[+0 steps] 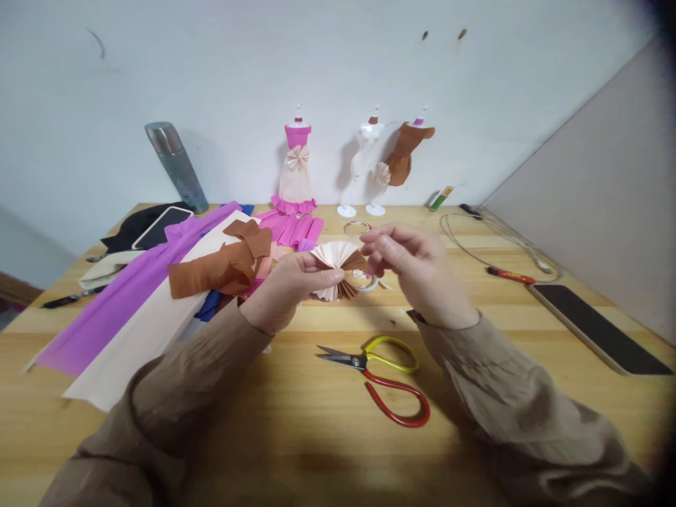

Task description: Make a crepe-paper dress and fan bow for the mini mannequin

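Observation:
My left hand [285,285] grips a pleated paper rosette [332,257], cream on most of its folds and brown on its right side, with the thumb across its middle. Close to the rosette's right edge is my right hand [417,271], its thumb and fingers drawn together; whatever they pinch is too small or hidden to make out. Behind the rosette, a tape roll [370,286] is partly covered. Below my hands lie scissors [356,360] with one yellow and one red handle, blades slightly apart and pointing left.
Purple [121,296], cream and brown crepe paper [211,274] piles up on the left. Three mini dress forms stand along the wall: one in a pink-and-cream dress [297,172], one white [364,162], one in brown [406,151]. A tilted bottle [179,169], a cable [491,260] and a phone [596,327] lie around.

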Action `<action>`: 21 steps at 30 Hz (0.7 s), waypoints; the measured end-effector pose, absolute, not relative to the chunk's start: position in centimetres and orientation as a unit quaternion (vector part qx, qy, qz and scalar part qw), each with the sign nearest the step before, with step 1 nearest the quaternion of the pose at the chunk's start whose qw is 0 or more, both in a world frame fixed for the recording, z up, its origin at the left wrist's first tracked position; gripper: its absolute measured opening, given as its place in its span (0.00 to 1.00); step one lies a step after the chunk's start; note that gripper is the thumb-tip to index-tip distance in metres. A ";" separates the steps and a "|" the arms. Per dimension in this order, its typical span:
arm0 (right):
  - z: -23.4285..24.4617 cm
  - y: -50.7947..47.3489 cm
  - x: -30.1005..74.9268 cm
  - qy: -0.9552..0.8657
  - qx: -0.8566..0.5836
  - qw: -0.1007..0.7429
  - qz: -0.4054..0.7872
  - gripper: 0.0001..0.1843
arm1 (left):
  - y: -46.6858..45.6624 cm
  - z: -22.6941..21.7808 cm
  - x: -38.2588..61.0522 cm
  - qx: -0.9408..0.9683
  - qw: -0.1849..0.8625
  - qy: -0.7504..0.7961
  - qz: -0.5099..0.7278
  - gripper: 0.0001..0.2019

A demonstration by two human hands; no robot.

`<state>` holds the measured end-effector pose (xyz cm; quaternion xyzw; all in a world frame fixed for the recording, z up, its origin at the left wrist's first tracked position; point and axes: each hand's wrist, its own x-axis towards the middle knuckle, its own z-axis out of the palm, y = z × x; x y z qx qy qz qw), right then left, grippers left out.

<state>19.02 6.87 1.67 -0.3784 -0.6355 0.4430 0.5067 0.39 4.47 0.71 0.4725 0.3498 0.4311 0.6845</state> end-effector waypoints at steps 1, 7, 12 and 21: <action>2.1 7.0 19.6 -0.645 -0.387 0.498 0.432 0.16 | 4.3 1.3 0.2 0.470 0.683 0.344 0.441 0.14; 1.5 5.3 22.8 -0.819 -0.388 0.205 0.371 0.11 | 2.3 3.9 -0.9 0.489 0.641 0.336 0.486 0.09; -2.0 0.4 23.3 -0.899 -0.348 0.041 0.263 0.25 | 0.2 1.4 -0.7 0.464 0.676 0.377 0.431 0.09; -6.1 -2.3 23.8 -0.919 -0.374 0.068 0.101 0.26 | -2.0 -2.4 -0.5 0.359 0.741 0.420 0.383 0.14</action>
